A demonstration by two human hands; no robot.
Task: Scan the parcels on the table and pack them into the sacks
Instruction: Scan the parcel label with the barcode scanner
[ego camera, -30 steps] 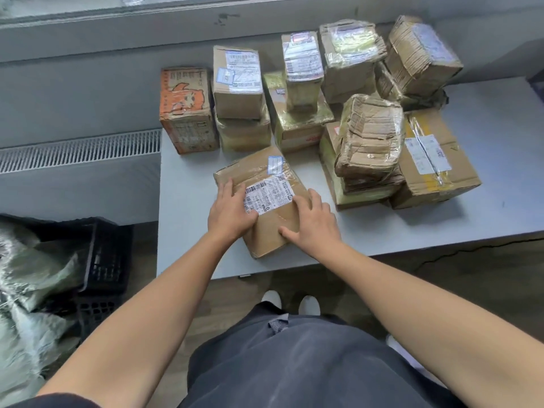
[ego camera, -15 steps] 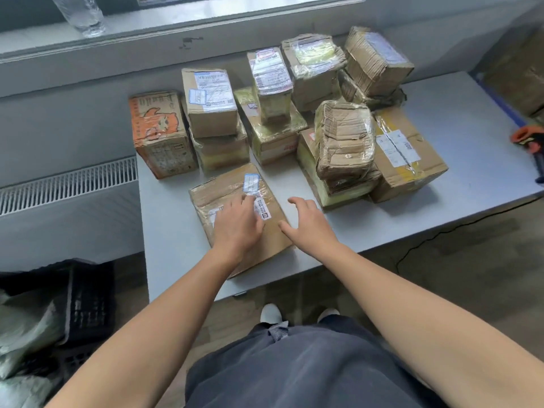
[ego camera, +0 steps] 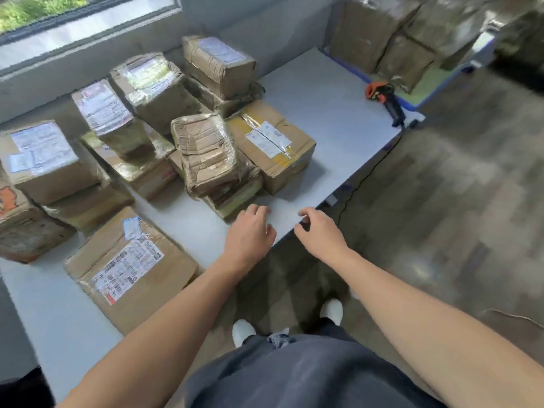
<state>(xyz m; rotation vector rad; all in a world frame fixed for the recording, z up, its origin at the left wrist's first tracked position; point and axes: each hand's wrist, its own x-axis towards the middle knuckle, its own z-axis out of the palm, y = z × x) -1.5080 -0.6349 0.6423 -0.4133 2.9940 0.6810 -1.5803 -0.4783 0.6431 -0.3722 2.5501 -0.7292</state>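
Our left hand [ego camera: 250,231] is to the right of the flat parcel [ego camera: 132,269], well apart from it, above the bare near edge of the table [ego camera: 323,113]. Its fingers are loosely curled and hold nothing, and we cannot tell whether the fingertips touch the tabletop. Our right hand [ego camera: 319,234] is farther right of the flat parcel, just off the table's edge and over the floor. Its fingers are also slack and bent, with nothing between them.

The flat parcel lies on the table with its white label facing up and a small blue sticker above that, and neither hand is touching it. Beyond the flat parcel the other parcels sit in a tight cluster. Among them are a crumpled, tape-wrapped parcel [ego camera: 206,154] stacked on another box, and just right of it a box with yellow tape [ego camera: 273,145]. To the left of the flat parcel is an orange-printed box [ego camera: 17,225], cut off by the frame.

Far right of the flat parcel, at the table's far corner, lies an orange and black scanner [ego camera: 385,103]. Its cable [ego camera: 362,178] runs down off the table edge. Past that corner there are more taped cartons [ego camera: 379,39].
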